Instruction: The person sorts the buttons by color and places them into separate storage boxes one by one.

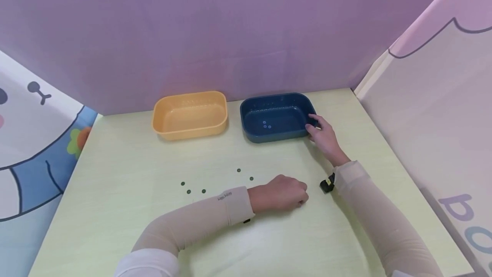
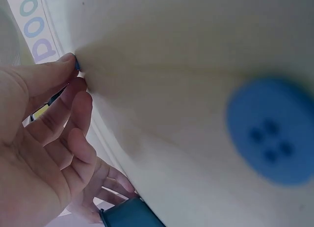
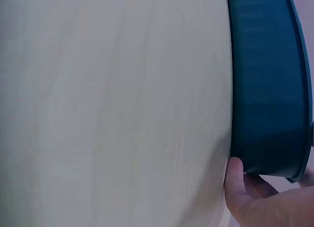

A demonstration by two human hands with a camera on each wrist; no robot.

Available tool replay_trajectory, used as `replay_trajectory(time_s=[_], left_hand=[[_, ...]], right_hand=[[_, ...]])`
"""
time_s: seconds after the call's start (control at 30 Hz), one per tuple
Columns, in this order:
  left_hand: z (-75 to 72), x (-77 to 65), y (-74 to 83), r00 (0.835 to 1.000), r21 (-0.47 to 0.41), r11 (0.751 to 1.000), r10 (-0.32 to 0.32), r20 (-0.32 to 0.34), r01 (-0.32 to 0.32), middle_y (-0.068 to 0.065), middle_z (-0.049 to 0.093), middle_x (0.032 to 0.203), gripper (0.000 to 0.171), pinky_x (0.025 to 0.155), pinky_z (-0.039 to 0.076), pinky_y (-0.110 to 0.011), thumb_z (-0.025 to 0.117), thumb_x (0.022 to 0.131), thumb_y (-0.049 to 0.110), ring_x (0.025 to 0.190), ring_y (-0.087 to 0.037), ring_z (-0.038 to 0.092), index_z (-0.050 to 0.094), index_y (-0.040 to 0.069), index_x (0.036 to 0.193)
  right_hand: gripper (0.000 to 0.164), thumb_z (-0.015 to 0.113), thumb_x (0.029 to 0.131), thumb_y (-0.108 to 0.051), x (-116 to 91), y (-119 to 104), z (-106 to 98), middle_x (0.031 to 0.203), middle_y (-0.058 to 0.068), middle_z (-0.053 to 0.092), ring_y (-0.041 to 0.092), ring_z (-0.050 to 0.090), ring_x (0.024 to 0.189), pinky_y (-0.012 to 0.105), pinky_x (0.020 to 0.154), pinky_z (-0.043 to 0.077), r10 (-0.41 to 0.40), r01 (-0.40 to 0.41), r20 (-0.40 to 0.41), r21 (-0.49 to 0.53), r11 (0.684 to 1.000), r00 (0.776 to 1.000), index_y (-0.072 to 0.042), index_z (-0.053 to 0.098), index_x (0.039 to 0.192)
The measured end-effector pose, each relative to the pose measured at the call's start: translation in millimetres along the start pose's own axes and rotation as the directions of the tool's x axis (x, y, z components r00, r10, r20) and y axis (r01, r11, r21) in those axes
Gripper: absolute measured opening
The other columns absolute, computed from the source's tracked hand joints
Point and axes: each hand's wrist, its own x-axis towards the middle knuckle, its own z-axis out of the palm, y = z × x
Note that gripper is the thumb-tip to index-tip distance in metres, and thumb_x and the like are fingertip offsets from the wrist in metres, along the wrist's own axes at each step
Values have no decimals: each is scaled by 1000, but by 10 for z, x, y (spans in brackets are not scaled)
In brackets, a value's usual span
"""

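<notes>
Over the front middle of the table, my left hand (image 1: pixel 282 192) pinches a small blue button (image 2: pixel 77 66) between thumb and fingertips; most of it is hidden. The other fingers are bent in toward the palm. My right hand (image 1: pixel 324 138) holds the right front corner of a dark blue tub (image 1: pixel 276 137). In the right wrist view its thumb (image 3: pixel 235 169) lies low against the tub's end. Inside the tub are 3 small buttons (image 1: pixel 265 126). A four-holed blue button (image 2: pixel 274 131) lies large and close in the left wrist view.
Several dark little buttons (image 1: pixel 203 191) are scattered on the pale table (image 1: pixel 115 208), left of and beyond the left hand. A yellow tub (image 1: pixel 190 133) stands left of the blue one. Purple fabric (image 1: pixel 230 33) rises behind both tubs, and a printed panel (image 1: pixel 430 110) borders the right side.
</notes>
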Motion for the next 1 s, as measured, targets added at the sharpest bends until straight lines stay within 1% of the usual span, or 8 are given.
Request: replay_trajectory(time_s=[0.27,0.4,0.5,0.7,0.83,1.0], left_hand=[[8,19,-25,1000,-20,1000,7,-13,-7,8,47,73,34,50,28,-22,59,92,0,62,-7,35,57,22,67],[27,39,-29,1000,-32,999,0,-8,0,7,47,73,34,51,29,-21,59,91,-1,62,-7,34,54,22,67],[28,48,-22,1000,-21,1000,-5,0,5,7,48,75,31,51,33,-21,60,93,0,63,-7,38,57,21,70],[2,46,10,1000,35,999,-17,17,16,8,52,78,21,50,42,-23,61,98,9,65,-5,49,67,23,83],[9,51,25,999,75,997,-23,28,21,8,56,82,17,50,43,-25,60,100,12,68,-6,53,68,23,88],[12,44,64,999,158,987,-9,35,3,9,60,89,14,50,46,-26,57,103,17,74,-6,58,68,25,99]], right_hand=[[57,52,105,-26,-28,-22,16,155,24,35,38,53,127,49,101,49,-25,25,-14,-10,1000,1000,-14,33,158],[57,52,105,-27,-42,-32,17,155,24,35,37,53,127,48,101,49,-23,23,-17,-22,999,1000,-14,34,158],[56,52,106,-25,-43,-34,18,155,23,35,37,53,127,48,101,49,-21,20,-18,-27,999,1000,-14,34,157],[55,52,106,-25,-41,-35,21,155,24,34,36,52,127,49,101,49,-29,29,-21,-31,999,999,-12,35,157],[56,52,105,-25,-41,-36,18,155,24,35,36,51,128,50,101,49,-31,31,-16,-25,999,999,-12,34,157],[57,51,105,-26,-48,-32,7,155,23,35,35,50,130,50,103,47,-29,29,-6,-15,999,1000,-13,33,158]])
